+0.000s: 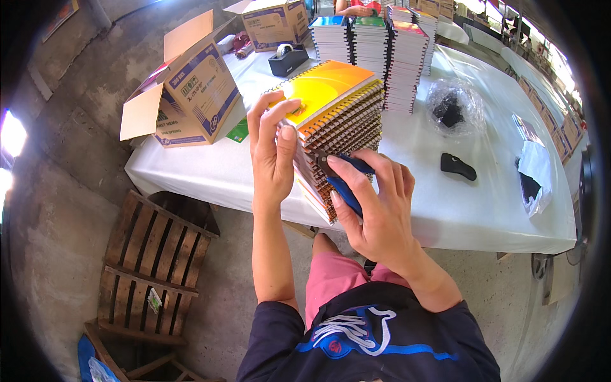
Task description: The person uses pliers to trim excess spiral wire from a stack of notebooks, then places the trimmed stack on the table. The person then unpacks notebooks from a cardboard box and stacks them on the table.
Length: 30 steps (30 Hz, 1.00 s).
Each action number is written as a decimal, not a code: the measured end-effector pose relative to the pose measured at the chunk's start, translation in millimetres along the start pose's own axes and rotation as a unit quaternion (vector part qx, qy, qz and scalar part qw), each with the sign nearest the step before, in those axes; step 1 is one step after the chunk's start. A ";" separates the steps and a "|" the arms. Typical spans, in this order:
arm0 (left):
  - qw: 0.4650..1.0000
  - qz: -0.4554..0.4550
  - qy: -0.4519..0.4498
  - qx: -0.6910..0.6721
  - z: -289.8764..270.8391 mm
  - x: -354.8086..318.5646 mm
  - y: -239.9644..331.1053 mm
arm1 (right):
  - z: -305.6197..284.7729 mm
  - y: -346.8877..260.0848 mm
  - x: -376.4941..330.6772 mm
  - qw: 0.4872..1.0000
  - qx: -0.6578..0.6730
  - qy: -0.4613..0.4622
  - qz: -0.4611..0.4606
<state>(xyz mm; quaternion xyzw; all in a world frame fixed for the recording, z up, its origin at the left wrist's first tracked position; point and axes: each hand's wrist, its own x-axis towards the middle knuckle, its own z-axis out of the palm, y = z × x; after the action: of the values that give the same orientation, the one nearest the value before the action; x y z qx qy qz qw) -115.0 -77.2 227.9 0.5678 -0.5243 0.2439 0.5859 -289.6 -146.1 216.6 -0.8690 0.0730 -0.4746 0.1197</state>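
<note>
A stack of spiral notebooks [347,121] stands at the near edge of the table, the top one with a yellow-orange cover [331,86]. My left hand [272,153] grips the stack at its left corner, fingertips over the top cover and thumb near the side. In my right hand [379,204] is a pair of blue-handled cutters [347,191]. Their dark jaws [321,162] touch or nearly touch the wire bindings at the near corner of the stack; the exact contact is too small to tell.
White cloth covers the table [439,216]. Farther back stand a tape dispenser [287,60], notebook stacks [369,51] and an open carton [197,92]. Crumpled clear plastic [455,108] and a black object [458,167] lie to the right. A wooden slatted chair [153,264] is at left; a person's hand [359,9] shows at the back.
</note>
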 end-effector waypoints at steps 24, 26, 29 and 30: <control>1.000 0.022 0.005 0.000 1.2 -3.2 -3.1 | -4.4 -4.6 -3.5 0.733 0.588 -0.141 0.311; 1.000 0.020 0.000 0.005 1.1 -1.8 -2.0 | 0.6 -0.4 -6.2 0.841 0.479 -0.102 0.230; 1.000 0.012 0.001 0.000 0.7 -1.8 -1.2 | 7.7 5.6 -8.7 0.952 0.288 -0.041 0.092; 1.000 0.009 0.002 -0.003 0.4 -1.6 -1.2 | 7.0 6.0 -10.0 0.975 0.211 -0.026 0.069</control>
<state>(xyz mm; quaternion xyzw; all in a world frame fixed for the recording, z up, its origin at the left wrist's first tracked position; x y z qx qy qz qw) -114.6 -77.3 226.0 0.5607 -0.5287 0.2489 0.5867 -289.1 -148.5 203.2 -0.8292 0.0283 -0.4468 0.3346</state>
